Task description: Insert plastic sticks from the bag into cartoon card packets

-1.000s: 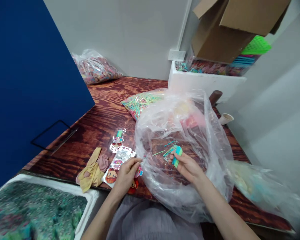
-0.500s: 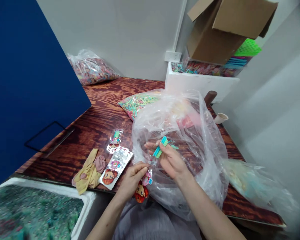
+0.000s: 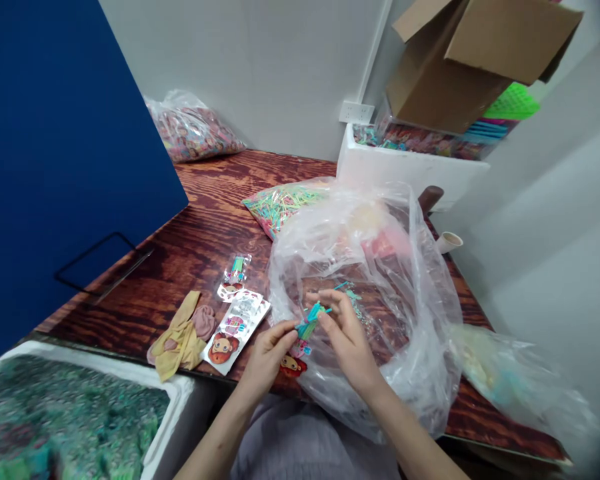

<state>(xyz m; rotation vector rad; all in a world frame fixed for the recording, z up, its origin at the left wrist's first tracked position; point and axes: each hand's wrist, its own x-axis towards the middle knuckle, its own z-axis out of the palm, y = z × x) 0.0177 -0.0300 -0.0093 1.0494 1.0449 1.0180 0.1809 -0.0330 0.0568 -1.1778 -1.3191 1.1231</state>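
My left hand (image 3: pixel 273 350) pinches a small clear packet (image 3: pixel 294 365) printed with a red-haired cartoon face. Blue and green sticks (image 3: pixel 310 320) stand in the packet's upper end, their tops poking out. The fingers of my right hand (image 3: pixel 347 337) close on those stick tops. Both hands are over the near rim of a large clear plastic bag (image 3: pixel 430 360). Left of them lie a stack of flat printed packets (image 3: pixel 235 333) and one packet with sticks inside (image 3: pixel 236 277). Beside the stack is a crumpled yellow and pink cloth (image 3: pixel 180 340).
A bag of colourful sticks (image 3: pixel 280 203) lies behind the large bag. A cardboard box (image 3: pixel 440 73) sits above a white foam box (image 3: pixel 405 163) at back right. A paper cup (image 3: pixel 449 242) is near the right edge. A foam box (image 3: pixel 165 423) of packets stands front left; a blue panel (image 3: pixel 80 167) rises left.
My right hand has brought the sticks down to the packet, and they now sit in its mouth. My left hand still pinches the packet. The whole view has shifted slightly.
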